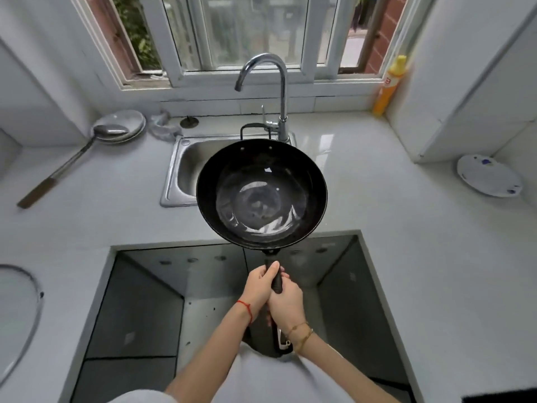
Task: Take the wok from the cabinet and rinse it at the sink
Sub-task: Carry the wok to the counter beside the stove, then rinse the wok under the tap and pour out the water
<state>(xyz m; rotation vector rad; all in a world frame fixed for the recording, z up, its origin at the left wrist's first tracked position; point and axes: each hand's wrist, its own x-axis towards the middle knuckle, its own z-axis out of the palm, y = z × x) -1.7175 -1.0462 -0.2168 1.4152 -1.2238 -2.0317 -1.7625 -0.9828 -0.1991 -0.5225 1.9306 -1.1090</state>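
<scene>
A black wok [261, 196] hangs level over the counter's front edge, its far rim covering the right part of the steel sink [186, 167]. Water shines in the wok's bottom. Both hands grip its long black handle [277, 282]: my left hand [260, 287] is nearer the pan, and my right hand [286, 303] sits just behind it. The chrome faucet [279, 91] arches behind the sink, and no water runs from its spout.
White plates with a long metal ladle [101, 132] lie at the back left. A yellow bottle [389, 85] stands on the window ledge at the right, and a white plate [489, 175] lies at the far right. A glass lid [17, 312] sits at the left edge. Below my hands are open cabinet doors.
</scene>
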